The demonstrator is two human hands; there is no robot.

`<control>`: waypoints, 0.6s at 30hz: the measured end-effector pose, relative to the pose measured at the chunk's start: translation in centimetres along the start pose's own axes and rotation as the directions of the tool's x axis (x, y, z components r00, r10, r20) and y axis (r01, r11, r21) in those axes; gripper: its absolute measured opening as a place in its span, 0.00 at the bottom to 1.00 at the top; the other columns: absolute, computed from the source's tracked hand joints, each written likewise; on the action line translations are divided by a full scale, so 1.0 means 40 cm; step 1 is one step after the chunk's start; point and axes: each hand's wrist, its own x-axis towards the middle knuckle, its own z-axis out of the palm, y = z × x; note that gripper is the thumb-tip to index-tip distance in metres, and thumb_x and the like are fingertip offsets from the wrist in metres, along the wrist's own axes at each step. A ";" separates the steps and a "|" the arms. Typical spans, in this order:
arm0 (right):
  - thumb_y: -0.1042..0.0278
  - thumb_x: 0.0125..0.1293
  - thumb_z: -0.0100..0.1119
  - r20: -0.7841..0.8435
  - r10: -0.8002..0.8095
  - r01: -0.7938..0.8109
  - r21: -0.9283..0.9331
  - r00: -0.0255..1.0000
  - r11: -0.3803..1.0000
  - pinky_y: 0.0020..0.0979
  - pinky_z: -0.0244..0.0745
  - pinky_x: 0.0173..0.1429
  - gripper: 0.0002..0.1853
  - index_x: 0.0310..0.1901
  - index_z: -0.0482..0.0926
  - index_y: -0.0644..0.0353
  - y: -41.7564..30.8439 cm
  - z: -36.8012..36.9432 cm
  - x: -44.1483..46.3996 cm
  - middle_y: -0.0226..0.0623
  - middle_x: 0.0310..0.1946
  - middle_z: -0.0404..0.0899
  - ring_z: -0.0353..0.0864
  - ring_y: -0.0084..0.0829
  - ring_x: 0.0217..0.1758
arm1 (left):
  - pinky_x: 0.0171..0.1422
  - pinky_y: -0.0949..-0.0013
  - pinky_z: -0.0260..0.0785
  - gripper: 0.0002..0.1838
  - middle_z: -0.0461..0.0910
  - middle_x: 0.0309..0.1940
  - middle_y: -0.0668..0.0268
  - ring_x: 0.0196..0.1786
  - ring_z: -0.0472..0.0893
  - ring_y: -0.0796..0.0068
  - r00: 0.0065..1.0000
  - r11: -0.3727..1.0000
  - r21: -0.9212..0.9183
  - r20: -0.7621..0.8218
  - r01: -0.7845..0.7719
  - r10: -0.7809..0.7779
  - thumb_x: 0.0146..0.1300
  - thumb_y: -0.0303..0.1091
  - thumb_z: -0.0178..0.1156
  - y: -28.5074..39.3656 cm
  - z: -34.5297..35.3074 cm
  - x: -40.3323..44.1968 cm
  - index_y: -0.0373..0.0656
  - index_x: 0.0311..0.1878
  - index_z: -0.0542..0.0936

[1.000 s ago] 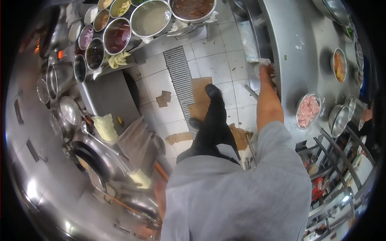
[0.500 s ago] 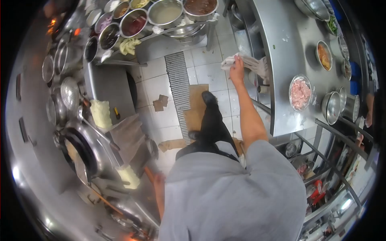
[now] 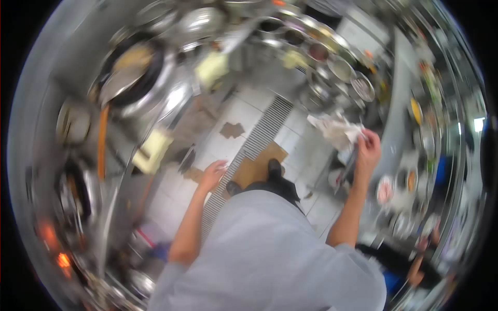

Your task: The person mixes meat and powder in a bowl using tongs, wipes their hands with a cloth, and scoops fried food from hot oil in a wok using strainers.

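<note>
Raised at the right, my right hand (image 3: 368, 147) grips one end of a whitish cloth (image 3: 334, 130), which hangs out to the left of the fingers. My left hand (image 3: 211, 175) is over the floor beside the drain grate (image 3: 270, 124); its fingers are blurred but look apart, with nothing seen in them. At upper left, a wok (image 3: 111, 62) on the stove holds something yellowish-brown and a metal ladle (image 3: 122, 83) with a wooden handle. Two pale yellow cloths (image 3: 212, 68) lie along the stove's edge.
Bowls of ingredients (image 3: 317, 51) stand at the top. A bowl of pink meat (image 3: 385, 189) and a bowl of orange food (image 3: 411, 180) are on the right counter. Flames (image 3: 63, 260) show at lower left. Another person's arm (image 3: 415, 270) is at lower right. Cardboard (image 3: 257, 168) lies on the floor.
The view has swung toward the stove. My right hand has pulled the cloth away from the counter's lower shelf and lifted it. My left hand has come forward into clearer view.
</note>
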 end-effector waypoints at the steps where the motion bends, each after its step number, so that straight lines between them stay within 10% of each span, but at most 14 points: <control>1: 0.77 0.64 0.60 0.060 -0.002 -0.001 0.046 0.998 0.999 0.23 0.76 0.41 0.10 0.47 0.76 0.63 -0.037 0.034 -0.006 0.33 0.40 0.77 0.77 0.21 0.38 | 0.58 0.66 0.72 0.18 0.78 0.54 0.59 0.54 0.79 0.64 0.999 0.997 0.063 -0.031 -0.041 0.043 0.64 0.32 0.60 0.086 -0.009 0.011 0.42 0.57 0.77; 5: 0.65 0.68 0.60 0.384 -0.062 0.055 0.030 0.921 0.998 0.20 0.69 0.23 0.08 0.40 0.73 0.57 -0.208 0.149 -0.016 0.29 0.30 0.75 0.74 0.18 0.26 | 0.63 0.59 0.69 0.19 0.77 0.53 0.58 0.56 0.77 0.60 0.969 0.978 0.011 -0.132 -0.207 0.207 0.62 0.31 0.61 0.195 -0.039 0.023 0.46 0.58 0.77; 10: 0.67 0.70 0.55 0.802 -0.238 -0.133 0.364 0.548 0.922 0.21 0.69 0.20 0.08 0.41 0.68 0.60 -0.385 0.372 -0.112 0.33 0.33 0.72 0.62 0.15 0.17 | 0.67 0.58 0.65 0.43 0.62 0.70 0.58 0.66 0.67 0.53 0.840 0.879 0.092 -0.262 -0.468 0.475 0.51 0.31 0.68 0.297 -0.091 -0.106 0.58 0.72 0.62; 17: 0.67 0.71 0.53 0.900 -0.432 -0.397 0.417 0.058 0.817 0.15 0.62 0.14 0.13 0.47 0.61 0.62 -0.536 0.603 -0.257 0.40 0.36 0.71 0.60 0.15 0.12 | 0.63 0.59 0.67 0.38 0.68 0.64 0.57 0.64 0.69 0.57 0.849 0.943 0.333 -0.492 -0.020 0.192 0.54 0.36 0.66 0.097 -0.078 -0.248 0.53 0.70 0.63; 18: 0.68 0.71 0.52 0.887 -0.458 -0.452 0.429 0.048 0.782 0.14 0.61 0.13 0.13 0.47 0.59 0.62 -0.549 0.621 -0.268 0.41 0.36 0.71 0.60 0.16 0.11 | 0.62 0.58 0.68 0.35 0.70 0.62 0.58 0.64 0.69 0.58 0.845 0.996 0.082 -0.532 -0.014 0.056 0.57 0.38 0.64 0.045 -0.079 -0.268 0.52 0.69 0.64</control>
